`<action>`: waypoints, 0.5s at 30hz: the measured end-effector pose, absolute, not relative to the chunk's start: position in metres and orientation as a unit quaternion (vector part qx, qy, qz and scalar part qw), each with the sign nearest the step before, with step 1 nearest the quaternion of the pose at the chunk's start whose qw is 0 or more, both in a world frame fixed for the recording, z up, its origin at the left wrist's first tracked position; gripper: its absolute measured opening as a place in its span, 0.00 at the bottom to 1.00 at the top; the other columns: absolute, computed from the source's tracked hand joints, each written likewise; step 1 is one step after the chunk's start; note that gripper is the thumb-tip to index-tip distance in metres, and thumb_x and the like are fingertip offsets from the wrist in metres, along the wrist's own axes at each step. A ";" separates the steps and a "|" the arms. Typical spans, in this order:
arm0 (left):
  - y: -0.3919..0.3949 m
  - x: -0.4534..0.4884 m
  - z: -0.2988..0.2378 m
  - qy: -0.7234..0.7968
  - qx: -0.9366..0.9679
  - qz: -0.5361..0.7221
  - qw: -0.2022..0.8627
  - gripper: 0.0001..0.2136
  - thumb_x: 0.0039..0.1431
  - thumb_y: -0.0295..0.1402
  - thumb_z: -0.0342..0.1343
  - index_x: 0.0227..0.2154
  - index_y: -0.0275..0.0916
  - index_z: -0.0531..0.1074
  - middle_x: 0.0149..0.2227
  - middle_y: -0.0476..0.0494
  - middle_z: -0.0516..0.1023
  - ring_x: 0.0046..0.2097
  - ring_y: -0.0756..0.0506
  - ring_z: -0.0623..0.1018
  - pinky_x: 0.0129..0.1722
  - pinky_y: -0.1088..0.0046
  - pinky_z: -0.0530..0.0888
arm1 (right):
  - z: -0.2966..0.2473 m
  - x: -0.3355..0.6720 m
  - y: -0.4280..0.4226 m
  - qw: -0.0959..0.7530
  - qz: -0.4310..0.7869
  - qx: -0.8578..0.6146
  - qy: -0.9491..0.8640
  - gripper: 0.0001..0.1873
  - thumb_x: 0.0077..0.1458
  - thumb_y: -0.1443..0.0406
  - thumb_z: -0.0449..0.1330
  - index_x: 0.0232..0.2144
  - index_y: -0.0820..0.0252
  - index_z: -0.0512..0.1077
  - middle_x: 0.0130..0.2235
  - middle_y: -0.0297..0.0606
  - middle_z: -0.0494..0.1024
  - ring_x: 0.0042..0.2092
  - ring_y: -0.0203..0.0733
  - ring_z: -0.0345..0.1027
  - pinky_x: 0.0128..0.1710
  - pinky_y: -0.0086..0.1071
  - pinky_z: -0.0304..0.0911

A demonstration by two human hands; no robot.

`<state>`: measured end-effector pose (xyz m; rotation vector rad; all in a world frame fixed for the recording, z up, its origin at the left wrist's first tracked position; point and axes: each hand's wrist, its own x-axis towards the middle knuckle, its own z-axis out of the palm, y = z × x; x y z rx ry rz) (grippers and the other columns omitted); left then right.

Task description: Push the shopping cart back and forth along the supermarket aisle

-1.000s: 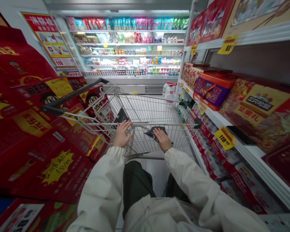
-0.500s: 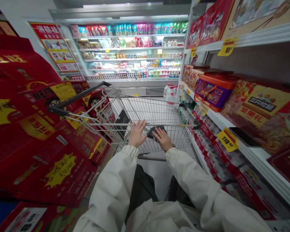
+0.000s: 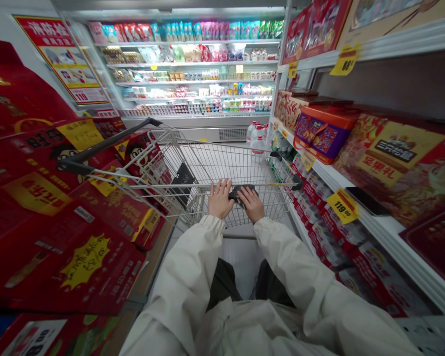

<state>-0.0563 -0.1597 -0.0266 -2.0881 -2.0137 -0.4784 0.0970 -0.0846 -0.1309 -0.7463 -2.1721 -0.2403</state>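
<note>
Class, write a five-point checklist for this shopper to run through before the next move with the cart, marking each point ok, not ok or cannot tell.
1. Left hand on the cart rim: ok, fingers spread over it.
2. Right hand on the dark cloth: ok, the cloth lies on the rim.
3. Firm grip on the cloth: cannot tell.
4. Gap between the cart handle and the red boxes: cannot tell.
5. Way ahead: cannot tell; water bottles stand beyond the cart's far end.
</note>
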 end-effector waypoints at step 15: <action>-0.164 -0.054 -0.024 -0.683 -0.702 -0.189 0.077 0.31 0.57 0.34 0.47 0.65 0.39 0.55 0.68 0.44 0.57 0.69 0.39 0.54 0.69 0.50 0.42 | -0.137 0.115 -0.079 0.402 -0.061 -0.339 -0.849 0.36 0.52 0.81 0.46 0.62 0.59 0.63 0.64 0.40 0.64 0.68 0.43 0.51 0.66 0.47 0.53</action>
